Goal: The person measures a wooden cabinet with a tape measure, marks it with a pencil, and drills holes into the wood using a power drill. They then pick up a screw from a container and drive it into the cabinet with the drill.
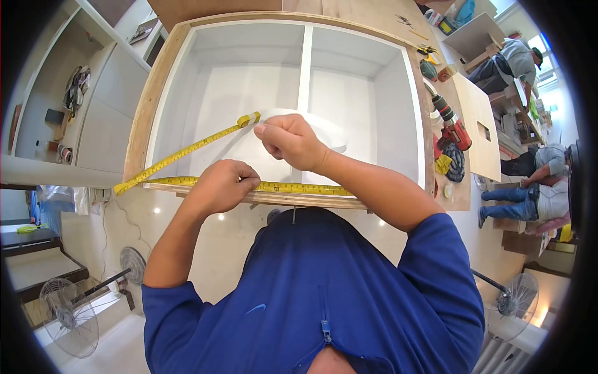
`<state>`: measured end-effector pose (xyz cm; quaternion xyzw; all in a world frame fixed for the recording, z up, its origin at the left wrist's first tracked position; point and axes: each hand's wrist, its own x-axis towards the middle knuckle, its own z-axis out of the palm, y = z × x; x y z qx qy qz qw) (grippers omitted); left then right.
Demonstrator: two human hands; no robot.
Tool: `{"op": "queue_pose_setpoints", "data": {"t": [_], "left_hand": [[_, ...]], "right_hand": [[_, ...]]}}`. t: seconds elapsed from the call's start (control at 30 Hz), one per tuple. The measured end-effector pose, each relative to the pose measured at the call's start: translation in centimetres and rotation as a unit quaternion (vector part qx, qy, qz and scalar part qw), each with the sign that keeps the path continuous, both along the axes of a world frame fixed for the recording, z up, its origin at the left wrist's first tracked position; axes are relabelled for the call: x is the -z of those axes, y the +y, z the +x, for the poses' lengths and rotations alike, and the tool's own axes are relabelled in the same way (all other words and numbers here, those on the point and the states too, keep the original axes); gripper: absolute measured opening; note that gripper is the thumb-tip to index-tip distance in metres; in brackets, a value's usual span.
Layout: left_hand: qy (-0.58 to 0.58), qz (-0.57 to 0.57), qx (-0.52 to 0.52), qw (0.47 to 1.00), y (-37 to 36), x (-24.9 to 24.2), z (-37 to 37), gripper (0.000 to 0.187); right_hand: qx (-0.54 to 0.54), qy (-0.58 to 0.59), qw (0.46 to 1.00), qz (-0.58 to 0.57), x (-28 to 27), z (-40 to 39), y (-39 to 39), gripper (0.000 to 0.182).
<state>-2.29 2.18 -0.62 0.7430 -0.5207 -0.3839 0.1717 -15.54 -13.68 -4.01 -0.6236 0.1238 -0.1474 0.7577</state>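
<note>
A yellow measuring tape (299, 187) runs along the near edge of a white, two-compartment cabinet box (305, 68). At the left corner it doubles back and slants up over the larger compartment, ending in a curl. My left hand (225, 186) is closed at the near edge, thumb and fingers pinched on the tape. Above the box's middle, my right hand (289, 142) is closed in a fist beside the curled end; what it grips is hidden. A curved white strip (336, 131) shows behind this hand.
A wooden workbench (367, 11) surrounds the box. On the right lie a red cordless drill (456, 132), yellow-handled tools (428, 48) and a pale wooden panel (476, 124). Two people (514, 59) are farther right. Fans (68, 318) stand on both sides behind me.
</note>
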Motion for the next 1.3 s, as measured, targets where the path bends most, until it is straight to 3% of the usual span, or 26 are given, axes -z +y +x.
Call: {"op": "queue_pose_setpoints", "data": {"t": [0.23,0.3,0.47,0.57,0.6,0.93,1.1,1.17,1.23,1.3], "left_hand": [[0.015,-0.007,-0.005,1.0,0.2,0.4,0.1,0.019],[0.014,-0.015,-0.004,1.0,0.2,0.6,0.1,0.019],[0.019,-0.007,-0.02,1.0,0.2,0.2,-0.2,0.023],[0.021,-0.009,-0.013,1.0,0.1,0.3,-0.1,0.022],[0.019,-0.014,-0.008,1.0,0.2,0.6,0.0,0.02],[0.006,-0.034,0.006,0.999,0.4,1.2,0.2,0.021],[-0.034,-0.041,0.037,0.998,0.4,1.4,0.5,0.023],[-0.03,-0.04,0.029,0.998,0.4,1.0,0.2,0.024],[-0.013,-0.048,0.029,0.998,0.5,1.2,0.4,0.022],[0.002,-0.054,0.021,0.998,0.4,0.5,0.8,0.02]], "right_hand": [[0.09,-0.084,0.992,0.033,-6.1,-0.9,-1.1,0.041],[0.126,-0.086,0.988,0.0,-6.2,-2.1,-2.9,0.038],[0.258,-0.086,0.961,0.043,-6.8,-6.5,-5.9,0.034],[0.304,-0.1,0.946,0.042,-8.1,-9.1,-5.9,0.034],[0.273,-0.137,0.951,0.051,-8.0,-10.2,-6.5,0.031],[0.311,-0.146,0.939,0.025,-6.2,-14.5,-5.8,0.029],[0.426,-0.037,0.904,-0.009,-5.8,-14.5,-2.4,0.026],[0.341,-0.022,0.938,-0.061,-3.2,-16.0,-1.9,0.024],[0.287,0.04,0.952,-0.097,-4.4,-16.5,1.0,0.024],[0.21,-0.005,0.962,-0.174,-3.5,-17.3,2.8,0.021]]}}
